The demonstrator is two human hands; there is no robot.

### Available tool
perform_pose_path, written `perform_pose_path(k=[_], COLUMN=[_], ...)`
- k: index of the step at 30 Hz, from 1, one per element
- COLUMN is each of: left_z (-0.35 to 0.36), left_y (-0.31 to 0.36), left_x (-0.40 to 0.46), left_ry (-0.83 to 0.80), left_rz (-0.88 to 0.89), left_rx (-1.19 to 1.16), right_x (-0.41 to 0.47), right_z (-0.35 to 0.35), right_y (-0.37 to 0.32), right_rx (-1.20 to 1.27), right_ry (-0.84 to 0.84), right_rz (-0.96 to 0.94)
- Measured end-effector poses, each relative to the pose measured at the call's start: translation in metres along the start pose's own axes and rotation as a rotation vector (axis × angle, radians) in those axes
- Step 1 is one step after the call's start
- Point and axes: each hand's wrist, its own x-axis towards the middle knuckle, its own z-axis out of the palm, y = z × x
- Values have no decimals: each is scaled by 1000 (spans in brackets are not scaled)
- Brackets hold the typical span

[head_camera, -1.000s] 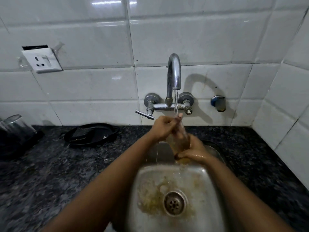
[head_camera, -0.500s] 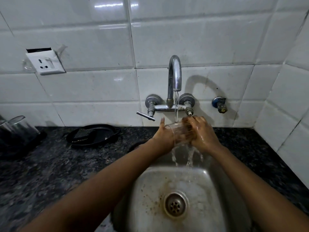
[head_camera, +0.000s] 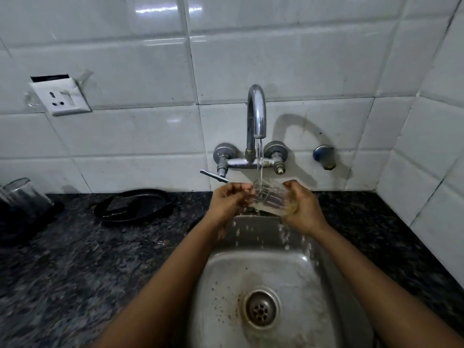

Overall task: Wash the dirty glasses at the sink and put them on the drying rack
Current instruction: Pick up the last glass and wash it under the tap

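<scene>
Drinking glass [head_camera: 267, 198]: now tilted under tap [head_camera: 256, 114] stream, rinse water spilling into sink [head_camera: 313, 285]. Right hand [head_camera: 302, 209] fingers curled around it; left hand [head_camera: 229, 200] fingers pinching rim. Since earlier: residue flushed; rinsing nearly done.

**White tile over dark stone**

Glossy white wall tiles [head_camera: 140, 136] with thin grey grout cover the back wall and the side wall at right, meeting in a corner. Ceiling light glints on the upper tiles. A white socket plate [head_camera: 61, 96] hangs slightly askew at left. Below runs a speckled black granite countertop [head_camera: 75, 267].
</scene>
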Motion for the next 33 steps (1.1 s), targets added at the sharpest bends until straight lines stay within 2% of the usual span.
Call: perform_pose_path(k=[2, 5, 6, 8, 9, 10, 11, 12, 14, 15, 16, 17, 20, 21, 22, 24, 26, 29, 31, 33], left_z=[2, 6, 4, 4, 6, 7, 7, 8, 9, 10, 13, 16, 15, 11, 9, 5, 2, -4, -5, 2], left_y=[-3, -1, -2, 1, 2, 4, 4, 8, 6, 3, 0, -2, -7, -14, -21, -36, -53, -62, -55, -39], left_x=[-3, -14, -12, -4, 0, 5, 10, 13, 21, 23, 25, 24, 11, 10, 9, 6, 2, -1, 1, 2], left_ry=[-10, -314, -415, -562, -566, -544, -534, -529, -572, -581, -578, -587, -638, -576, -500, -344, -251, -246, -273, -308], left_rz=[40, 154, 215, 314, 391, 552, 732, 839, 702, 592, 509, 408, 24, -56, -108, -184, -258, -277, -226, -141], left_rx=[37, 210, 386, 981, 1322, 1584, 1752, 1897, 2182, 2193, 2075, 1835, 659, 355, 153, -76, -176, -256, -307, -355], right_x=[-3, -6, -5, -4, -3, -1, -1, -1, 1, 2, 3, 4, 6, 7, 6, 8, 12, 13, 13, 13], right_z=[2, 6, 7, 7, 8, 9, 9, 9, 5, 2, -2, -6, -17, -21, -23, -26, -31, -34, -33, -28], right_y=[-4, -7, -7, -8, -8, -7, -8, -9, -12, -14, -16, -18, -20, -22, -24, -25, -25, -21, -19, -16], right_rx=[63, 164, 180, 139, 103, 56, 3, -48, -133, -169, -215, -283, -537, -591, -646, -779, -862, -911, -859, -749], right_ry=[-47, -82, -78, -61, -53, -59, -72, -94, -126, -127, -125, -125, -159, -149, -110, -29, 36, 90, 114, 64], right_rz=[13, 29, 26, 9, -17, -43, -82, -114, -156, -167, -181, -207, -275, -293, -339, -450, -505, -504, -481, -401])
